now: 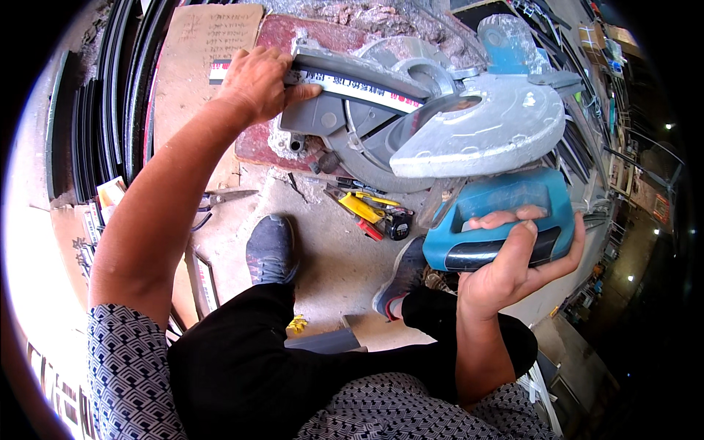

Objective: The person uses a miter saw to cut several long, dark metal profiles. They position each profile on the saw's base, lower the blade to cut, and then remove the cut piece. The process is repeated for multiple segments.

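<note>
A mitre saw with a dusty grey blade guard (488, 132) stands in front of me. Along its fence lies a long, narrow profile strip (359, 91) covered with white printed film. My left hand (258, 84) is closed over the strip near its left end, pressing it against the fence, thumb along its near side. The strip's right end runs up to the guard, which hides the blade there. My right hand (507, 264) is wrapped round the saw's teal and black handle (469, 251), fingers through its opening.
On the floor below the saw lie a yellow utility knife (362, 207), a black tape measure (398, 226) and scissors (231, 196). Bundled black profiles (99, 125) stand at left beside a cardboard sheet (209, 44). My shoes (271, 249) are near the tools.
</note>
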Action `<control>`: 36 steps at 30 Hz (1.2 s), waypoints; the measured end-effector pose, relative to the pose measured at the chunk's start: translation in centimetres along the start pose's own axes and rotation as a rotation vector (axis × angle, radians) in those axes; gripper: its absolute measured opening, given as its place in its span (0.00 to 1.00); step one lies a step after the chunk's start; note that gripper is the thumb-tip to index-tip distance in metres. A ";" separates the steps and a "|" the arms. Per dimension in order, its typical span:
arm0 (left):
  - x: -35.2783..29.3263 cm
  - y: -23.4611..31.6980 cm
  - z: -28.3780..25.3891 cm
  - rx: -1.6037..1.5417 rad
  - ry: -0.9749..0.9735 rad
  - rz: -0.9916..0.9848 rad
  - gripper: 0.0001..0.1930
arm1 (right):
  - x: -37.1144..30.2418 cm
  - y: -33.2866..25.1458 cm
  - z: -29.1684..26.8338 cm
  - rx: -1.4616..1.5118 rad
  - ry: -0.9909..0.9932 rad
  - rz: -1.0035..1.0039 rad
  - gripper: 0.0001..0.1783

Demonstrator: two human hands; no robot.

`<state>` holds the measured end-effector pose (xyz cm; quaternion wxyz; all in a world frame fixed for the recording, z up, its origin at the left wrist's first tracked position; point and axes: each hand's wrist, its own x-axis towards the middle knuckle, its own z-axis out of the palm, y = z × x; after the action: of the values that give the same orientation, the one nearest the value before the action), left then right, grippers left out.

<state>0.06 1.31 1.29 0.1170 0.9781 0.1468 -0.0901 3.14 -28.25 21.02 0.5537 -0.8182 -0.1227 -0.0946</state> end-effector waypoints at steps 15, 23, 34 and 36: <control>-0.1 0.0 0.0 -0.004 0.024 0.012 0.46 | -0.8 0.2 0.5 0.004 0.022 -0.001 0.37; -0.2 0.0 -0.1 -0.024 0.016 0.009 0.46 | -1.3 1.1 0.1 -0.015 -0.012 -0.042 0.35; -0.3 0.0 0.1 -0.104 0.057 0.005 0.45 | -1.8 1.7 0.7 0.053 0.036 -0.082 0.37; -0.3 0.1 0.1 -0.100 0.056 0.003 0.44 | -1.8 1.6 0.6 0.061 0.033 -0.066 0.37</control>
<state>-0.17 1.09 1.29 0.1617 0.9734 0.1528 -0.0550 1.88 -28.43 18.89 0.5767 -0.7949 -0.1433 -0.1225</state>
